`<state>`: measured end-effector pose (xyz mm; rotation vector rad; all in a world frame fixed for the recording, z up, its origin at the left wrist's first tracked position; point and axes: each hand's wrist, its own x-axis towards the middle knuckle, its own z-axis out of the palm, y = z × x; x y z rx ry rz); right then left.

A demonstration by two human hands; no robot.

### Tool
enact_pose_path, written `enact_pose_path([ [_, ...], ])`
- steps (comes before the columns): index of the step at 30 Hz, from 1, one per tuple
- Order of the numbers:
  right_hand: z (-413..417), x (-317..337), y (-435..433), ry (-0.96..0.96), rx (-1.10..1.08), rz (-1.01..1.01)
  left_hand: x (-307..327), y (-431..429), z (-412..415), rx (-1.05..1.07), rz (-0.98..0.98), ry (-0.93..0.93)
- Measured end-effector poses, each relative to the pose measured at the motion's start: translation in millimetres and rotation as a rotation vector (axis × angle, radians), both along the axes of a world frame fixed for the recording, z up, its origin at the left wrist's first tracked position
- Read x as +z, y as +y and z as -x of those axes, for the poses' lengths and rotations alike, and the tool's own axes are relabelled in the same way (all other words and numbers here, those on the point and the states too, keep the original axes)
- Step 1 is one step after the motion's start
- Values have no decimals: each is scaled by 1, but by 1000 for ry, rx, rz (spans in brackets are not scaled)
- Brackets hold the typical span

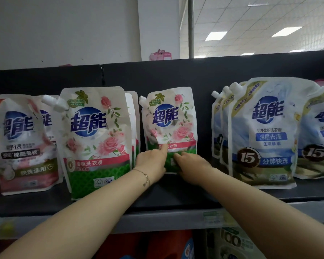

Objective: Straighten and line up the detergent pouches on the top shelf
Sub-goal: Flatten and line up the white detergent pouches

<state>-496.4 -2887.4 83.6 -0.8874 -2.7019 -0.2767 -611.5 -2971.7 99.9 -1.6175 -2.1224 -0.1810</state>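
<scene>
A small rose-print detergent pouch [169,120] stands far back on the black top shelf [176,193], against the back panel. My left hand [151,163] holds its lower left part, with fingers stretched up over its pink band. My right hand [192,167] grips its green bottom from the right. A larger rose-print pouch [96,139] stands further forward on the left, with more pouches behind it. Pink pouches [22,144] stand at the far left. Several blue pouches [266,133] stand in rows on the right.
A black back panel [195,75] closes the shelf behind the pouches. A grey price rail with a green label [211,218] runs along the shelf front. Red and blue containers [157,245] sit on the shelf below. A gap lies between the small pouch and the blue ones.
</scene>
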Motion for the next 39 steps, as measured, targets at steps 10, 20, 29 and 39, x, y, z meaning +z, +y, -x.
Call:
enact_pose_path([
  [10,31,4,26,-165,-91,-90,-1,38,14,134,65,-65],
  [20,16,21,14,-97,45,260,12,35,1,174,236,-258],
  [29,-63,25,-9,41,-66,181,17,38,-53,-277,139,-450],
  [39,-157,30,-9,55,-48,62,10,56,-121,-510,167,-881],
])
